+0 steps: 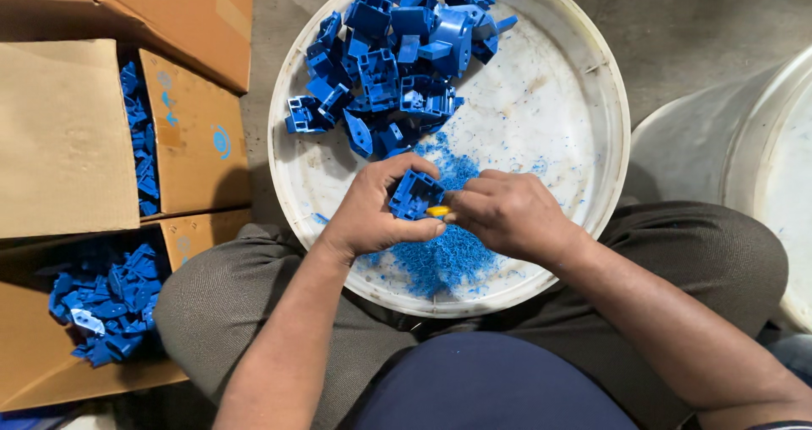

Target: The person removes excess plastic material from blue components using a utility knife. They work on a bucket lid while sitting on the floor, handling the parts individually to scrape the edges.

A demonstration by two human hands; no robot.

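Bare concrete floor [694,24] lay under a round white tub lid [584,75] resting across the seated person's lap. At its near edge, the left hand [372,214] had its fingers [397,169] curled shut around a blue plastic part [414,195], and the right hand [507,214] pinched a small yellow-handled tool [437,212] against that part's edge. By the look of it, the trimming step was in hand: loose blue shavings [448,257] lay heaped just below the hands. A pile of blue parts [393,58] sat at the lid's far side. Cardboard boxes [59,142] to the left held more blue pieces [106,299]. The next move would call for a steady grip and a short, controlled scrape.
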